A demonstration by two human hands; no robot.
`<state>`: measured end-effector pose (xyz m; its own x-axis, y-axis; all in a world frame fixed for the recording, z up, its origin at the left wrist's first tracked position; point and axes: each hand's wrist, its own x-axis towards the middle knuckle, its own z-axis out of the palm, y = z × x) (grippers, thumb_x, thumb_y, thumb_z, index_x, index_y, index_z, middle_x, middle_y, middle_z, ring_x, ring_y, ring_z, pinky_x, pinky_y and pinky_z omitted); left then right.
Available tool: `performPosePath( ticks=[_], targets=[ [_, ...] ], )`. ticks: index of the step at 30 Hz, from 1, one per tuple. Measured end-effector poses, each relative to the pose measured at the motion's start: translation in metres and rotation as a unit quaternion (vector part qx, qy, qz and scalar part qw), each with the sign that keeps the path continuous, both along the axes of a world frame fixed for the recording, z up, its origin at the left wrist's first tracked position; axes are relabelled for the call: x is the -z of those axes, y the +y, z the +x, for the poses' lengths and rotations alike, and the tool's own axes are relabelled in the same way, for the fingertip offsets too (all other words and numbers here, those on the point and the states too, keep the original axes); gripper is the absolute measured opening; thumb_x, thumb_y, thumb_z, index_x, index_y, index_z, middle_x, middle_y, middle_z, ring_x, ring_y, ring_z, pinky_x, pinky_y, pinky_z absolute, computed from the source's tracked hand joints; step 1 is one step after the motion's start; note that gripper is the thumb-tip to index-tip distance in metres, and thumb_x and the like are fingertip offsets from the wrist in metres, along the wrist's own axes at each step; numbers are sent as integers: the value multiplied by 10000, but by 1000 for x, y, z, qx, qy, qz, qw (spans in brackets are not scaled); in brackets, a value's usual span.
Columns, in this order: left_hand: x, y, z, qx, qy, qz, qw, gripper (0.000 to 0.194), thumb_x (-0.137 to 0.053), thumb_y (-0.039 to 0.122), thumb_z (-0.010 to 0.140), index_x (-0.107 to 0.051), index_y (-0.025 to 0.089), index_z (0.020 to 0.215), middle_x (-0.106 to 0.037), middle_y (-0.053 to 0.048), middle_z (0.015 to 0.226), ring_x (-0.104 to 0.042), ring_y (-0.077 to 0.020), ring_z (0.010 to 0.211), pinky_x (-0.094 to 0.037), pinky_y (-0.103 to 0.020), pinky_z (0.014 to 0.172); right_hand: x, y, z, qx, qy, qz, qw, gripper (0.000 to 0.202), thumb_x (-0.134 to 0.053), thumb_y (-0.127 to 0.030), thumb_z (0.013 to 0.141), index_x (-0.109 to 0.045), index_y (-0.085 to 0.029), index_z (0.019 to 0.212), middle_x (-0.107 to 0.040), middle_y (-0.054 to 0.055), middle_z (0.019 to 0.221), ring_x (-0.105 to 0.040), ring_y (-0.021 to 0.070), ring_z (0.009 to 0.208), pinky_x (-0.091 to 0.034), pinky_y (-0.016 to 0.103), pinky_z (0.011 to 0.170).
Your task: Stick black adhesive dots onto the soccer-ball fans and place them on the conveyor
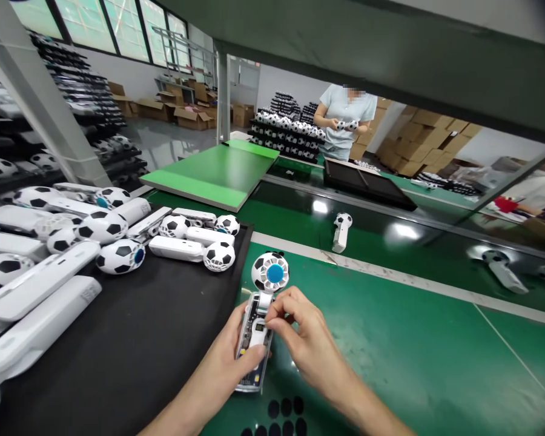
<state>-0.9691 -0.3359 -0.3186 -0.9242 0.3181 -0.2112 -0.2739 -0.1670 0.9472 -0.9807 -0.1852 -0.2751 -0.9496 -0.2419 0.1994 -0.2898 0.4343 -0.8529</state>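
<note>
My left hand (229, 360) is wrapped round the clear-cased handle of a handheld fan (272, 272), whose round head is patterned like a football with a blue centre. Its head points away from me, and circuit parts and a small dark display show in the handle. At the right edge of that handle, by the display, the thumb and fingertips of my right hand (304, 333) are pinched together. Whatever lies between those fingertips is too small to make out. Below the fan, several black round stickers (286, 407) lie on the green work surface (390, 345).
On my left, a black tray (163, 327) carries several white football-headed fans (102, 227). Beyond a metal rail, more fans (340, 233) lie on a dark green belt (290, 209). A green board (218, 169) stands behind the tray. Across the line, a person (345, 118) holds fans.
</note>
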Motion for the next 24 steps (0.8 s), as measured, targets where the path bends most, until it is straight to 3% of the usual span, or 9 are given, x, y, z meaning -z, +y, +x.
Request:
performPosePath(
  ticks=[4, 13, 24],
  targets=[
    [5, 1, -1, 1, 23, -27, 999, 607, -591, 293, 735, -376, 209, 1297, -504, -85, 1298, -442, -287, 1220, -340, -375, 1016, -2, -4, 5, -1, 24, 35, 999, 180, -478, -104, 851, -540, -206, 717, -556, -26, 701, -516, 116, 651, -386, 233, 617],
    [16, -3, 0, 33, 33, -28, 999, 625, -549, 249, 783, -315, 240, 1362, -449, -68, 1373, -394, -281, 1267, -286, -380, 1069, 3, -9, 8, 0, 74, 89, 993, 180, -443, -85, 851, -528, -204, 746, -569, -15, 730, -541, 121, 667, -394, 232, 602],
    [11, -2, 1, 26, 26, -31, 999, 622, -564, 256, 769, -343, 247, 1351, -469, -65, 1354, -407, -286, 1260, -295, -381, 1062, 0, -7, 8, -18, 79, 110, 991, 192, -432, -78, 851, -524, -208, 743, -574, -14, 733, -537, 118, 651, -410, 233, 598]
  ],
)
